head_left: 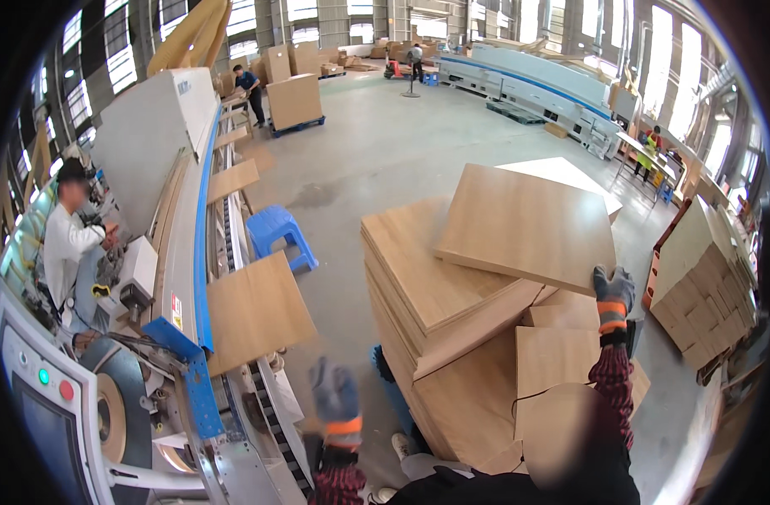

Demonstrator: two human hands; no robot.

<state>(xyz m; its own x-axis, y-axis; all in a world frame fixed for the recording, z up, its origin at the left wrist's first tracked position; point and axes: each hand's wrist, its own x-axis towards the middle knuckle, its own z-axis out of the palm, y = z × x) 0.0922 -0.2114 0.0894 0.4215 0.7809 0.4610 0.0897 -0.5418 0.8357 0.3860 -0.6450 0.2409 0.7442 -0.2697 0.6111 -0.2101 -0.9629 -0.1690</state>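
Wood-toned and flat, the top panel (528, 223) is sitting skewed on the stack (402, 261), and I'm seeing the right hand (615, 290) in its grey glove touching the panel's near right corner, fingers bunched at the edge. Can't really tell from my end if it's gripping or just pressing, since part of the hand is hidden from me. Left hand (334, 393) is showing up blurry, hovering between the stack and the long machine (183, 244), loosely open and released. Another board (259, 313) is lying beside the machine, near a blue stool (271, 225).
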